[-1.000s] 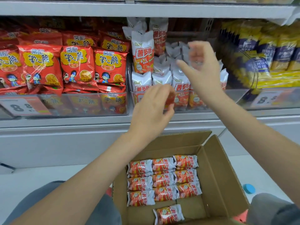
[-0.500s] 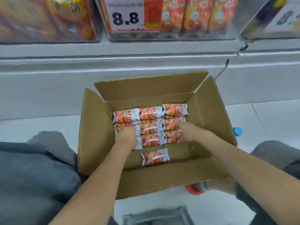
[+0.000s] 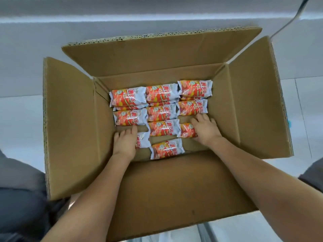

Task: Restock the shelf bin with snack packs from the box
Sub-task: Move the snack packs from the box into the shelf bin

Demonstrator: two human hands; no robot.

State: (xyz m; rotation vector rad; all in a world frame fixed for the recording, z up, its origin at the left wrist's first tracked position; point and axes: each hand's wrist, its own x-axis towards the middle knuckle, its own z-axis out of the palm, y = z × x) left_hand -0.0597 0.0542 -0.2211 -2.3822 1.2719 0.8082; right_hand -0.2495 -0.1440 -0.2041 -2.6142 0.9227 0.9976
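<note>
An open cardboard box (image 3: pixel 73 130) sits on the floor below me. Several orange-and-white snack packs (image 3: pixel 161 94) lie in rows on its bottom. My left hand (image 3: pixel 125 143) reaches into the near left of the box and curls over one pack (image 3: pixel 143 142), of which only the white right end shows. My right hand (image 3: pixel 205 131) grips another pack (image 3: pixel 186 131) at the right end of the third row. One single pack (image 3: pixel 167 148) lies alone nearest me, between my hands. The shelf bin is out of view.
The white base of the shelf unit (image 3: pixel 157 14) runs along the top, just beyond the box. White floor tiles (image 3: pixel 305 105) surround the box. My grey-clad knees (image 3: pixel 19 198) flank it. A small blue object (image 3: pixel 289 122) peeks out by the right flap.
My view dropped from the shelf bin to the box. Both hands came down from the shelf into the box and now each holds a pack, drawn slightly toward me.
</note>
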